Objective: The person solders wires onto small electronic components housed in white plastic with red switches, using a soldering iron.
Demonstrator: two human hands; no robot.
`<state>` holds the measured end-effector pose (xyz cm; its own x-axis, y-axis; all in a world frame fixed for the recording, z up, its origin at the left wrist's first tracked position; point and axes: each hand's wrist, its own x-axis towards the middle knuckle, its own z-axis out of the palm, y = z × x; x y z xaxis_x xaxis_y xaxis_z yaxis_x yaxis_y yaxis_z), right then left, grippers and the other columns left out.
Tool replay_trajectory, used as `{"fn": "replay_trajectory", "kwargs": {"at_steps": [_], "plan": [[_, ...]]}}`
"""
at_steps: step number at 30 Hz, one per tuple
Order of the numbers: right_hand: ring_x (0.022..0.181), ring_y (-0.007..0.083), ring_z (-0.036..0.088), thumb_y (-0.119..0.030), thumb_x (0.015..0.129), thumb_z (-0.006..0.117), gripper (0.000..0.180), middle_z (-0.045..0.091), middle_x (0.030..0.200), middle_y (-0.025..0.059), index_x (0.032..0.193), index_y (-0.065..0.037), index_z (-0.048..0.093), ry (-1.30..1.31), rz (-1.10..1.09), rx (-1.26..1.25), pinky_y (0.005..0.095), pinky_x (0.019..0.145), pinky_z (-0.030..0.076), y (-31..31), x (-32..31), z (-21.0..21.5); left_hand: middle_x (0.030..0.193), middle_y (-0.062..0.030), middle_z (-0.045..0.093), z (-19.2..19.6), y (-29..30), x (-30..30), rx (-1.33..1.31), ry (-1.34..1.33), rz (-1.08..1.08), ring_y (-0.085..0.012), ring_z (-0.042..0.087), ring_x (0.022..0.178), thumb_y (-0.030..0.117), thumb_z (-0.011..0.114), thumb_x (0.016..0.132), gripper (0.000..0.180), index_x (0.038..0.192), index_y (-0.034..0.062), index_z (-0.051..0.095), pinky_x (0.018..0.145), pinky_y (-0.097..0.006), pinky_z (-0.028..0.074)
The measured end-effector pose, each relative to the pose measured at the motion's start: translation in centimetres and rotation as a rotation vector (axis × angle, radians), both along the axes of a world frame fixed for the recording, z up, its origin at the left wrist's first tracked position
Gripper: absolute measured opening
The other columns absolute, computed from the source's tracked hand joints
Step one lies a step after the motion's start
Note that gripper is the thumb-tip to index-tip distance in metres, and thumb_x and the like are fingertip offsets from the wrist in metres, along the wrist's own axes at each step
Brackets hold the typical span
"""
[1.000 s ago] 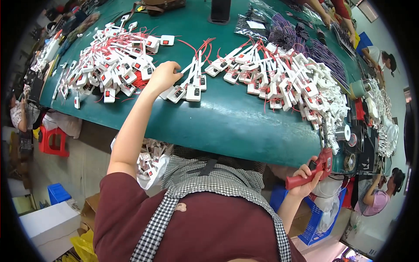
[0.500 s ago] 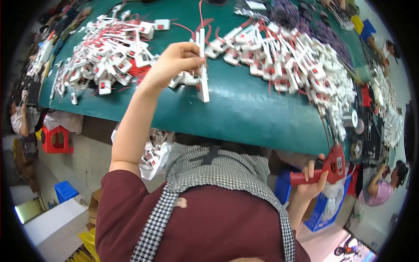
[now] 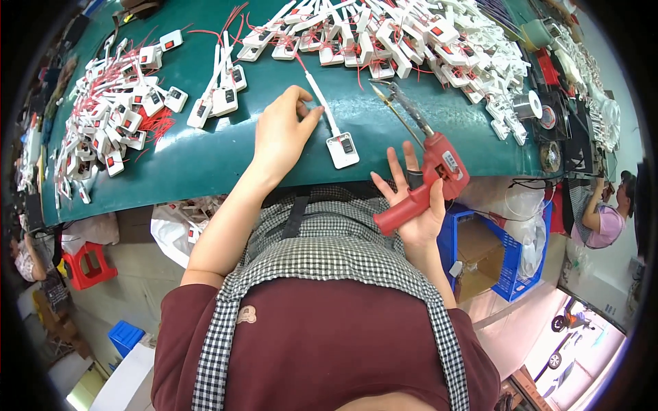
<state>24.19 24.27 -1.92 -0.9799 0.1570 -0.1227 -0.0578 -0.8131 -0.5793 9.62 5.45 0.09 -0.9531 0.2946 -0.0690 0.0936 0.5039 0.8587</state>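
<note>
On the green table lies a white switch piece (image 3: 343, 152) with a long thin stem, a dark rocker in its square end and a red wire at its tip. Just left of the stem is my left hand (image 3: 282, 130), its thumb and forefinger apart and its other fingers curled. The thumb tip comes close to the stem; whether it touches I cannot tell. My right hand (image 3: 421, 212) holds a red soldering gun (image 3: 444, 164) by the handle, thumb across it and several fingers spread. The gun's metal tip points up and left over the table.
Piles of white switch pieces with red wires lie at left (image 3: 123, 116) and far right (image 3: 411, 34). Two or three stand closer (image 3: 223, 99). A solder spool (image 3: 526, 106) is at the right. Below the table are a blue crate (image 3: 507, 267), a red stool (image 3: 89, 266) and a white bag (image 3: 168, 229).
The switch piece, held upright in my left hand before, now lies on the table, out of its grip. My right hand has brought the soldering gun leftward and up over the table edge.
</note>
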Motion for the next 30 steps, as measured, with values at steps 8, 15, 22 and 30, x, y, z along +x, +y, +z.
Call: {"fn": "replay_trajectory", "kwargs": {"at_steps": [8,15,22,30], "plan": [[0.136,0.0321,0.013,-0.051,0.086,0.048,0.064,0.024,0.145,0.0067,0.139,-0.026,0.022,-0.011,0.033,-0.093,0.0659,0.098,0.024,-1.6,-1.9,0.7,0.089,-0.0050,0.056,0.6,0.3,0.3,-0.229,0.577,-0.439,-0.0247,0.054,0.081,0.008,0.065,0.068,0.018,0.086,0.0093,0.062,0.071,-0.037,0.044],[0.135,0.0256,0.018,-0.046,0.092,0.038,0.059,0.024,0.146,0.0024,0.142,-0.022,0.019,0.052,0.082,-0.179,0.0542,0.100,0.031,-3.1,-2.2,0.7,0.074,-0.0106,0.053,0.1,1.5,1.6,-0.471,0.674,-0.422,-0.0300,0.057,0.069,0.014,0.059,0.068,0.009,0.073,0.0074,0.056,0.059,-0.041,0.046],[0.134,0.0249,0.022,-0.046,0.092,0.039,0.057,0.027,0.145,-0.0005,0.140,-0.022,0.021,0.034,0.076,-0.113,0.0541,0.098,0.032,-3.3,-2.2,0.4,0.073,-0.0050,0.051,0.7,0.8,1.0,-0.557,1.067,-0.755,-0.0187,0.057,0.067,0.013,0.056,0.066,0.005,0.066,0.0084,0.055,0.059,-0.030,0.047],[0.135,0.0270,0.020,-0.050,0.091,0.037,0.055,0.028,0.144,-0.0015,0.139,-0.027,0.023,0.032,0.050,-0.120,0.0643,0.096,0.027,-2.4,-3.4,0.9,0.070,-0.0045,0.049,-0.8,0.3,-2.3,-0.457,1.198,-0.926,-0.0175,0.056,0.062,0.015,0.055,0.066,0.010,0.067,0.0055,0.051,0.053,-0.030,0.048]]}}
